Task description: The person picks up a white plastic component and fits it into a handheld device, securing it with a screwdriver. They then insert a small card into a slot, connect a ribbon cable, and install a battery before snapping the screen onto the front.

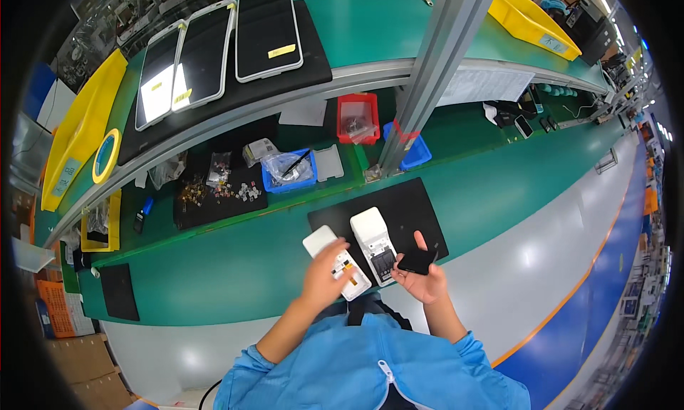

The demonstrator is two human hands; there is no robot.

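My left hand reaches over a white plastic housing half, whose hollow inside shows small yellow and black parts. Thumb and forefinger are apart above that inside; whether the fingertips press on it is hard to see. Beside it, on the black mat, lies a white handheld device with a dark, label-bearing compartment at its near end. Just right of this compartment, my right hand holds a flat black rectangular piece, palm turned up, one finger stretched out past it.
Beyond the mat are a blue bin with bags, a red bin and another blue bin. Small loose parts cover a dark mat at left. A metal post rises behind the work mat; large dark-screened panels lie on the shelf.
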